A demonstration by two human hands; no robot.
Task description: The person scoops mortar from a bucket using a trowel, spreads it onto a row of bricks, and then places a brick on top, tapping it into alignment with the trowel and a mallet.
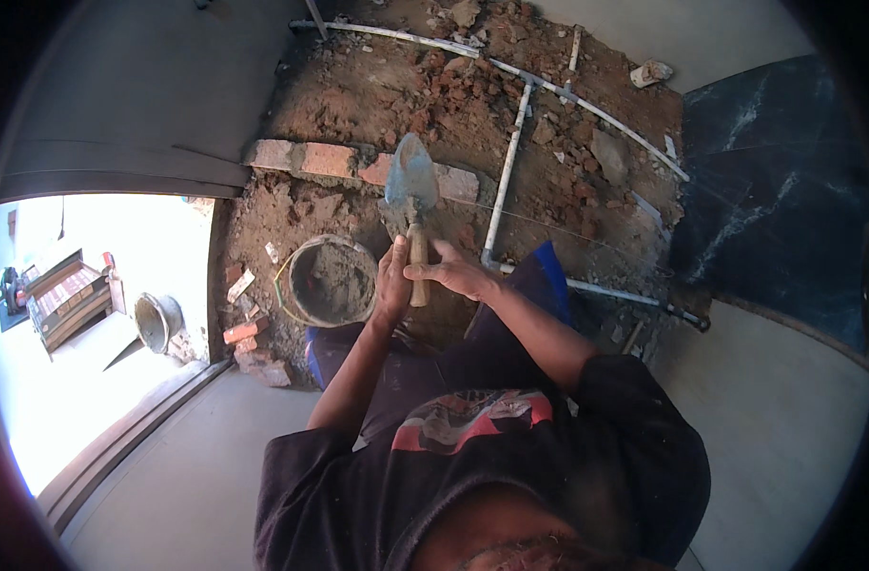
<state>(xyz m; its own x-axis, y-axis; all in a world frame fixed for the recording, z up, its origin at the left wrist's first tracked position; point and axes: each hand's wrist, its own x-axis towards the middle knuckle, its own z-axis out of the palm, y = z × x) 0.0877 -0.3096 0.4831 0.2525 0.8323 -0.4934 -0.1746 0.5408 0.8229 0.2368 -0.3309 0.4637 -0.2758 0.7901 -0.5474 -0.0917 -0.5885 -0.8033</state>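
In the head view, rubbly soil (377, 105) lies below the trowel (413, 202), a brick row (328, 160) behind its blade (411, 169), a bucket (293, 271) and door frame (221, 271) to its left. The right hand (458, 274) grips its handle (419, 293); the left hand (393, 284) touches it, closure unclear.

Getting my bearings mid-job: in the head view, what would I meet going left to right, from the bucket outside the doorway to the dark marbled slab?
Outside bucket → mortar bucket → trowel → white pipe running away from the wearer → grey stone → marbled slab.
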